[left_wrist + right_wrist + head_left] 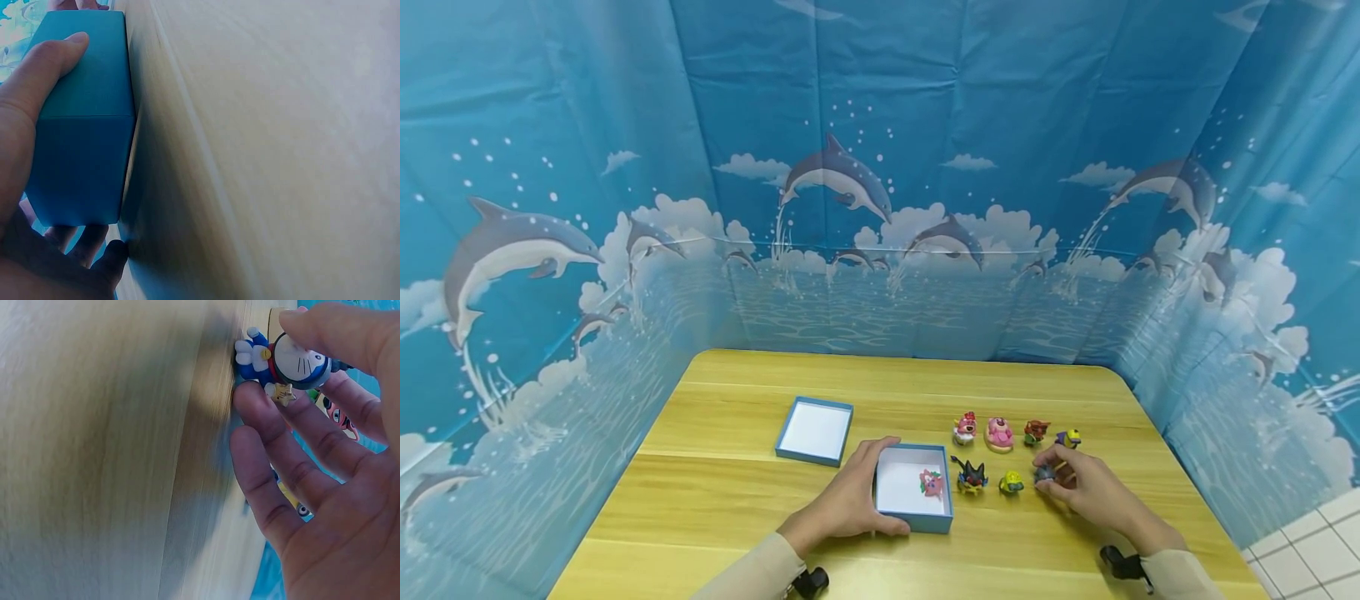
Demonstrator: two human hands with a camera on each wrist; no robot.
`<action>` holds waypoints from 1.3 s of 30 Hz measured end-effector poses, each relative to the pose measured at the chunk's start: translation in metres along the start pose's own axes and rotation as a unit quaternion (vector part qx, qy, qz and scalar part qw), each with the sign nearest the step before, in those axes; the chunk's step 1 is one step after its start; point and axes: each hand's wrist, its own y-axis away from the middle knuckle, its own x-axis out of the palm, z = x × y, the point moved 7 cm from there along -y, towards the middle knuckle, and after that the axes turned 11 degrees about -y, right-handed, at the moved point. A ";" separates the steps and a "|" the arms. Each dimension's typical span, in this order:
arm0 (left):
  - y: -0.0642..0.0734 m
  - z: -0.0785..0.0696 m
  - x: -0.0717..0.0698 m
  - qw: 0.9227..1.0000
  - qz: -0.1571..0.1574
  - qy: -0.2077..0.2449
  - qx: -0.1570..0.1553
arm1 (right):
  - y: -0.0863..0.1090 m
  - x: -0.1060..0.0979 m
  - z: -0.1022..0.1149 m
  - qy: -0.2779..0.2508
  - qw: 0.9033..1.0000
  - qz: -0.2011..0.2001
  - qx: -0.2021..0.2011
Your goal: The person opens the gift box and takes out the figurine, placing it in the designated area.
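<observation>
My left hand (850, 492) grips a blue square box (917, 523) with a white inside, thumb on the near wall and fingers at the far side. In the left wrist view, the thumb lies flat on one blue wall (84, 75). Inside the box lies a pink figurine (931, 483) with green bits. Right of the box, my right hand (1093, 492) pinches a small blue-and-white cat figurine (303, 362) between thumb and fingers, close over the table. The right wrist view shows its whiskered face, red collar and a yellow star; the lower fingers are loosely bent.
The white-lined lid (816, 427) lies left of the box. Right of the box stand a black figurine (972, 477) and a yellow one (1011, 482). Behind them are a red-and-white figurine (965, 429), a pink bear (999, 433), a brown figurine (1036, 431) and a yellow-purple one (1068, 438).
</observation>
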 end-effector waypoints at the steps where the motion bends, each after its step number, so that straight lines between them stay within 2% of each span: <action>1: 0.000 0.000 0.000 1.000 0.000 0.001 0.000 | 0.000 0.000 0.000 0.000 1.000 0.001 0.001; 8: 0.000 -0.001 -0.001 1.000 -0.001 -0.001 0.003 | 0.001 0.001 0.000 0.001 1.000 0.007 0.009; 22: 0.001 -0.002 -0.001 1.000 -0.002 0.001 0.004 | 0.001 0.001 0.002 0.003 1.000 0.015 -0.004; 32: 0.000 0.000 0.000 1.000 -0.003 0.001 0.002 | 0.002 -0.001 0.003 0.000 1.000 0.002 -0.005; 39: -0.001 0.001 0.000 1.000 -0.006 0.001 0.004 | 0.003 -0.005 0.011 0.042 0.998 -0.025 -0.027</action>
